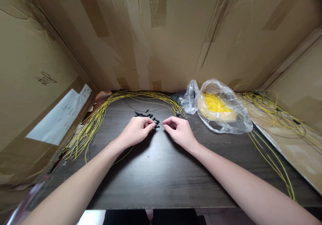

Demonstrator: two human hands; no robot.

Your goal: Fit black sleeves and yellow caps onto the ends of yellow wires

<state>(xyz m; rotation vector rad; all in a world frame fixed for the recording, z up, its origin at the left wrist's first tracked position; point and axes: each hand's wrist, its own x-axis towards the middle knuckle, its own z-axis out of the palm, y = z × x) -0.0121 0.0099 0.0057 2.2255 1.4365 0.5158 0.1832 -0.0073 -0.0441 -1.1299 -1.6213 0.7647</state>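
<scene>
My left hand (138, 131) is closed in a pinch just in front of a small heap of black sleeve-like pieces (138, 113). Facing it, my right hand (179, 131) also pinches, thumb against forefinger. A thin wire (161, 124) spans the short gap between both sets of fingertips; its colour is hard to make out there. From below my left hand a yellow wire (127, 154) curves down onto the dark table (161, 178). Some black pieces lie right by the left fingertips, and I cannot tell whether one is on the wire.
A long bundle of yellow wires (103, 112) arcs along the left and back. Behind my right hand stand a clear bag of yellow pieces (216, 104) and a smaller clear bag (190, 99). More yellow wires (273, 107) lie at right. Cardboard walls (176, 37) enclose the table.
</scene>
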